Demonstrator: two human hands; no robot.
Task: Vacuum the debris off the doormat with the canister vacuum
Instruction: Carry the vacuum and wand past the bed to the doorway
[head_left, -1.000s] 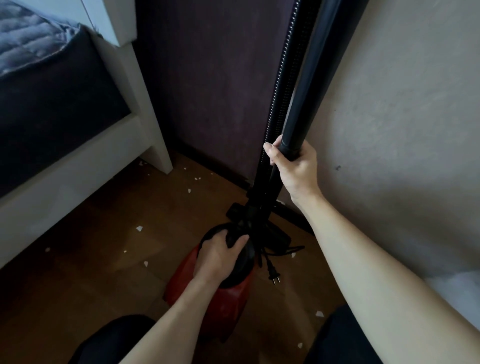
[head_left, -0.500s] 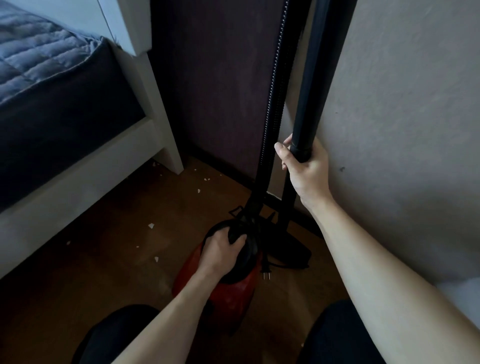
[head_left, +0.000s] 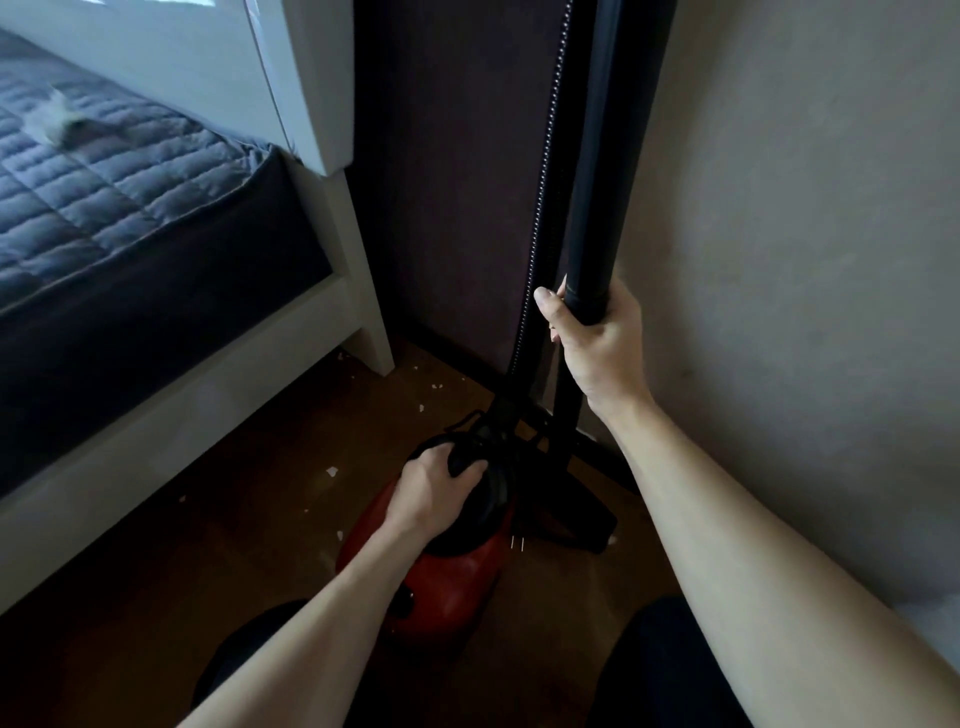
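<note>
Fingers (head_left: 469, 471) of the left hand (head_left: 431, 493) are curled right round the black carry handle (head_left: 491, 501) on top of the canister vacuum (head_left: 457, 577), a firm full grip, while the right hand (head_left: 597, 343) is wrapped round the black wand (head_left: 618, 156) with the thumb laid across its front, just where the thick upper tube meets the thinner lower one. Now the room: a pale wall (head_left: 805, 260) fills the right side, a dark panel (head_left: 457, 182) stands at the far corner, and a white bed frame (head_left: 156, 405) with a quilted blue-grey cover (head_left: 104, 197) takes up the left. Brown floor (head_left: 234, 571) runs between them. The wand stands nearly upright close to the wall, and the ribbed hose (head_left: 543, 208) runs up alongside it on its left, down to the front of the canister. That canister, red body under a black top, sits on the floor near the middle, between the person's dark-clad knees and the far corner. The black floor head (head_left: 576, 519) rests on the floor just to its right, at the foot of the wand. Two metal plug prongs (head_left: 517, 543) show beside the red shell. Small white scraps of debris (head_left: 331, 471) lie scattered on the floor to the left and far side, toward the bed leg.
</note>
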